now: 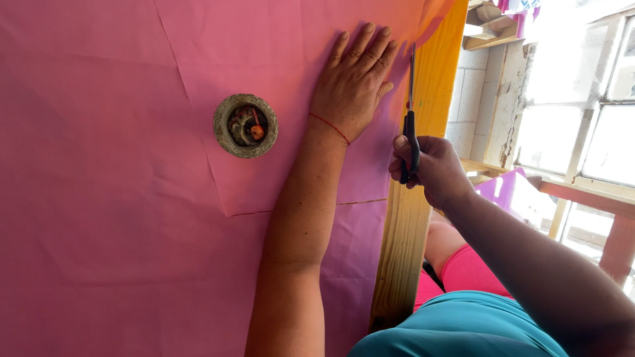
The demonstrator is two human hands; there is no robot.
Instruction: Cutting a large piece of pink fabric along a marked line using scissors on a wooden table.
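scissors (pixel 410 112) stand up and down in the right hand (pixel 426 168), fingers wrapped shut on the black handles, blades pointing up along the pink paper (pixel 132 198) edge, just right of the flat, open left hand (pixel 350 86).

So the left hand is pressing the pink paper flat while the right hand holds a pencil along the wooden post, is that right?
Not quite: the right hand holds black-handled scissors, not a pencil, as the head view shows. The left hand does press the pink paper flat, beside the wooden post.
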